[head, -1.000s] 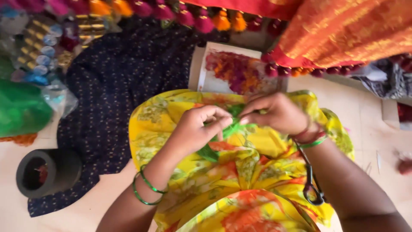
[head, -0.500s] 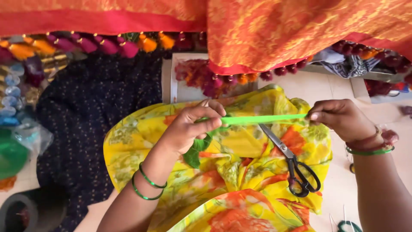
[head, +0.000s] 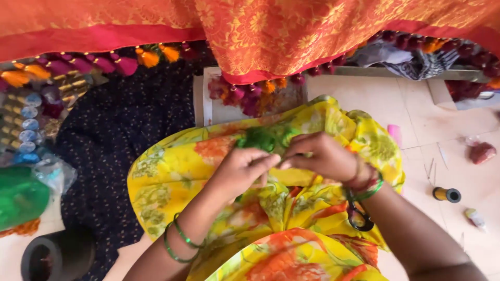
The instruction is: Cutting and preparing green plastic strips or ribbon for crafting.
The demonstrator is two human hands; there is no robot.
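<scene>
Both my hands meet over my lap, fingertips touching. Left hand (head: 240, 169) pinched shut on the bright green bundle of thread (head: 259, 139), thumb and fingers closed at its near edge. Right hand (head: 325, 156) curled closed on the same bundle from the other side; knuckles hide exactly how much thread it grips.

The bundle sits just past my fingertips, resting on the yellow floral cloth with orange and green print (head: 172, 177) draped over my lap. Can't tell whether it is knotted or loose; blurred.

Green bangles (head: 177, 242) on my left wrist, green and red ones on the right.

Just below my right wrist: black-handled scissors (head: 359, 217) lying on the yellow cloth, mostly hidden by the forearm, handle loops visible.

Beyond the grip: orange patterned fabric with a pink border (head: 271, 31) hangs across the top, row of magenta and orange tassels (head: 250, 96) along its edge.

Left of the grip: dark navy dotted cloth (head: 114, 135) on the floor, beyond it a tray of thread spools (head: 26, 119), blurred. Near-left: green plastic bag (head: 18, 195) and black roll of tape (head: 54, 257).

Right of the grip, well apart: yellow thread spool with black ends (head: 447, 194) on the pale floor.
</scene>
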